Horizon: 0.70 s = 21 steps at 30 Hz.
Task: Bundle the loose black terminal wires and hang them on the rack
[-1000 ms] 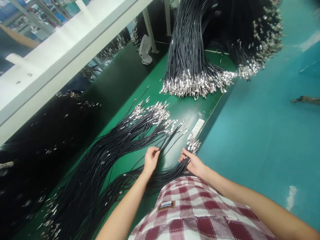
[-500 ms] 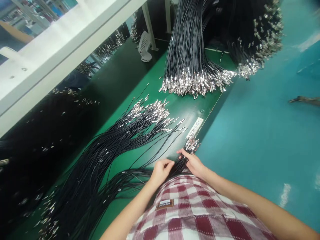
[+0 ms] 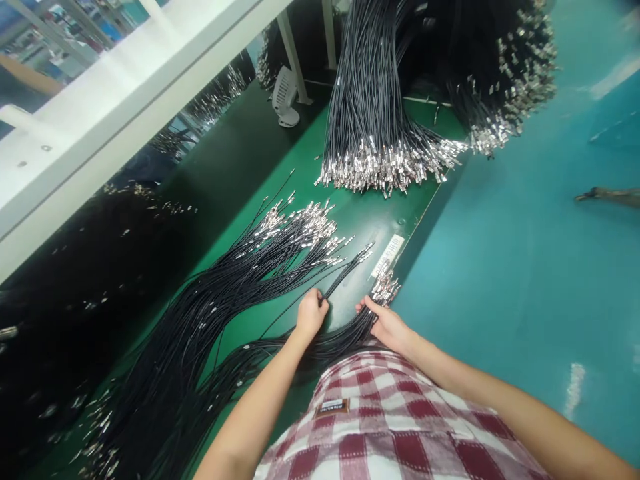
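Black cables with shiny metal end terminals run over the green table. My right hand (image 3: 387,325) is closed round a bundle of cables (image 3: 345,339) just below its cluster of metal terminals (image 3: 385,285), close to the table's front edge. To its left, my left hand (image 3: 312,313) pinches a few loose cables (image 3: 345,275), whose terminal ends point up and right. A larger heap of cables (image 3: 220,287) lies beyond my left hand, its terminals fanned out on the table. The fingertips of my left hand are partly hidden.
A thick hank of cables (image 3: 367,87) hangs or lies at the back, with another dark mass of cables (image 3: 520,73) to its right. A small white fan (image 3: 285,97) stands under the white shelf frame (image 3: 125,87). A label (image 3: 388,256) is stuck near the table edge.
My left hand has moved up and away from the bundle and now grips the few loose cables, which are drawn closer together. My right hand stays on its bundle.
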Motion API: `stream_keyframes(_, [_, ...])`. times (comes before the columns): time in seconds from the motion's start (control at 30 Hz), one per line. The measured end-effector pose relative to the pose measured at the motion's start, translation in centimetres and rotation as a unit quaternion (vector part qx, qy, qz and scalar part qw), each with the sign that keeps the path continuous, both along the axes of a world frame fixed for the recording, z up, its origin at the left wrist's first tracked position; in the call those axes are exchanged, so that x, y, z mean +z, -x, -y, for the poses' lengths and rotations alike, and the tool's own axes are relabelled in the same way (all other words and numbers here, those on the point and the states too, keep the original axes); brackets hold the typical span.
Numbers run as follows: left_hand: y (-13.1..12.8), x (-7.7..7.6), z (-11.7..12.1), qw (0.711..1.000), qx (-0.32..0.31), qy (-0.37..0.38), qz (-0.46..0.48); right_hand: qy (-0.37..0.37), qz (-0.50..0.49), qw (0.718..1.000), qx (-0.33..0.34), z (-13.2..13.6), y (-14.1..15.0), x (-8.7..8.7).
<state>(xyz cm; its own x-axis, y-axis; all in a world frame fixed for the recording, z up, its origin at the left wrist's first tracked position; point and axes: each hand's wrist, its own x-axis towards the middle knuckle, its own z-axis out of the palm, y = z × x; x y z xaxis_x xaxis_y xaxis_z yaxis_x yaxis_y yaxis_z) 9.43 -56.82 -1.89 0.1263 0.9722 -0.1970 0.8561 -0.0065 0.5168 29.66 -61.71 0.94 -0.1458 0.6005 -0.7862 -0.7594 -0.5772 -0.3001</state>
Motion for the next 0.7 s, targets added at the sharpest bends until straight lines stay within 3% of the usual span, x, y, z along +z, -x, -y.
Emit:
stream_keyframes(0.2, [0.4,0.3,-0.3,0.995,0.026,-0.025,0.095,-0.002,-0.007,1.000,0.005,-0.2,0.0,-0.2])
stream_keyframes(0.37, [0.5,0.3,-1.0,0.974,0.127,0.025,0.188,-0.007,-0.010,1.000,0.005,-0.3,0.1,-0.2])
stream_keyframes(0.47, [0.6,0.5,-1.4,0.965,0.143,0.044,0.215,-0.008,-0.005,1.000,0.009,-0.3,0.0,-0.4])
stream_keyframes(0.57, [0.9,1.4,-1.0,0.939,0.165,0.082,0.292,-0.018,0.001,1.000,0.009,-0.3,0.0,-0.6])
stream_keyframes(0.7, [1.6,3.2,1.2,0.902,0.168,0.140,0.372,-0.024,0.007,1.000,0.007,-0.3,0.1,-0.5])
